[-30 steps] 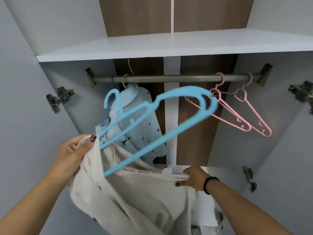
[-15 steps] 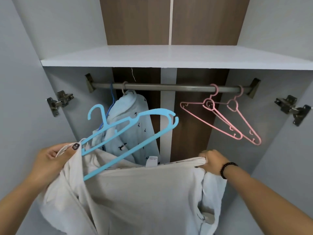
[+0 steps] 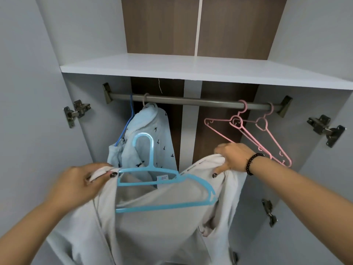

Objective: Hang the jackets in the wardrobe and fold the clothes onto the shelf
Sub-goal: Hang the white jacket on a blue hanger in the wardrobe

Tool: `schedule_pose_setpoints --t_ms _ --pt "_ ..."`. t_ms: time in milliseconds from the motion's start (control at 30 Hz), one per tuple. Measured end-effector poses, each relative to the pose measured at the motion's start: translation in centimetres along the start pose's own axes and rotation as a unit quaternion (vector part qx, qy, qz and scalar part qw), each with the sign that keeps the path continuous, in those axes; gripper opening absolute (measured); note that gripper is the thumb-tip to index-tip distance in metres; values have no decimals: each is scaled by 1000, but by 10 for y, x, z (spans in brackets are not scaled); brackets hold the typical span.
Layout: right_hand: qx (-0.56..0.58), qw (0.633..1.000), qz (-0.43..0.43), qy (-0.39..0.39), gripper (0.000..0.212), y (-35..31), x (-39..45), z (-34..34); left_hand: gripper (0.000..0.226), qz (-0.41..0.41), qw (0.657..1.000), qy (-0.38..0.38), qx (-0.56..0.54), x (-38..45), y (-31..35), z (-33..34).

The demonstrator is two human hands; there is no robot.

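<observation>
I hold a white jacket [image 3: 162, 226] spread open in front of the wardrobe. My left hand [image 3: 80, 182] grips its left collar edge together with one end of a light blue hanger [image 3: 152, 178]. The hanger lies across the jacket's opening, hook pointing up. My right hand [image 3: 233, 157] grips the jacket's right collar edge, raised higher than the left. Behind, a pale blue jacket [image 3: 150, 138] with small dark birds hangs on the metal rail [image 3: 191, 101].
Two empty pink hangers [image 3: 248, 134] hang on the right part of the rail. A dark blue hanger hook [image 3: 131, 111] hangs left of the pale jacket. A white shelf [image 3: 191, 67] runs above the rail. Door hinges [image 3: 76, 111] stick out on both sides.
The blue hanger has swung from tilted up and to the right down into the jacket's opening, hook upright. My right hand has risen and moved right, pulling the collar open.
</observation>
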State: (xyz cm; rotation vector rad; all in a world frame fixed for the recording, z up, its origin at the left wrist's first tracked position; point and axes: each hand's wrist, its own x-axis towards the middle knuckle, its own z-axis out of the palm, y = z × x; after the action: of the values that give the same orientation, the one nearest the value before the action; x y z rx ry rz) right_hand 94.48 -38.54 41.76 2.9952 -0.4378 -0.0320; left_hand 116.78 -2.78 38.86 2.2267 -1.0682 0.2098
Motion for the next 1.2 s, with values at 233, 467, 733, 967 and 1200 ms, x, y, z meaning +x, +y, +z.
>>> schedule_pose_setpoints --t_ms 233,467,733,967,1200 --pt "-33 997 -17 73 62 -33 7 -44 51 108 987 85 81 -4 23 27" --pt "-28 996 40 75 67 -39 -16 -72 28 245 945 181 119 4 41 45" --pt "428 846 211 238 35 -89 -6 -72 35 204 968 118 85 -5 73 81" --pt "348 908 149 180 39 -62 -49 -37 22 -73 979 148 -117 1 86 57" --pt "341 889 181 245 30 -43 -54 -12 23 -73 973 170 -140 -8 105 59"
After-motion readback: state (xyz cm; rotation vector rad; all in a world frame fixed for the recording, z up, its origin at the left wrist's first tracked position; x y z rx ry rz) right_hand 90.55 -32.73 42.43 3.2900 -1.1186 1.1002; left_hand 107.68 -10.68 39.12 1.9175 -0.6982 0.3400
